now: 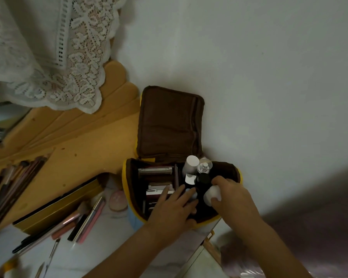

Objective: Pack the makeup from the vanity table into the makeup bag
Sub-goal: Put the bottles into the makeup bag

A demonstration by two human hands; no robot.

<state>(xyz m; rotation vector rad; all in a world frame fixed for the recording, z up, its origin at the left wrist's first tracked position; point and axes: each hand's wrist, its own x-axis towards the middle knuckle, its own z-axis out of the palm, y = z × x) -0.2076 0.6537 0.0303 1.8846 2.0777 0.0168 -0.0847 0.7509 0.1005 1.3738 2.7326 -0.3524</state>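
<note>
Right hand [232,194] fingers grip white bottle [212,194], apparently upright, over makeup bag [129,189]; left hand [174,207] flat, fingers straight, beside.

Upright bottles [197,169] and palettes [157,177] crowd the makeup bag [129,189] opening

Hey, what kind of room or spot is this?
Probably a bedroom vanity corner: makeup brushes and pencils lie on a table beside an open makeup bag, with a lace cloth hanging above.
</note>
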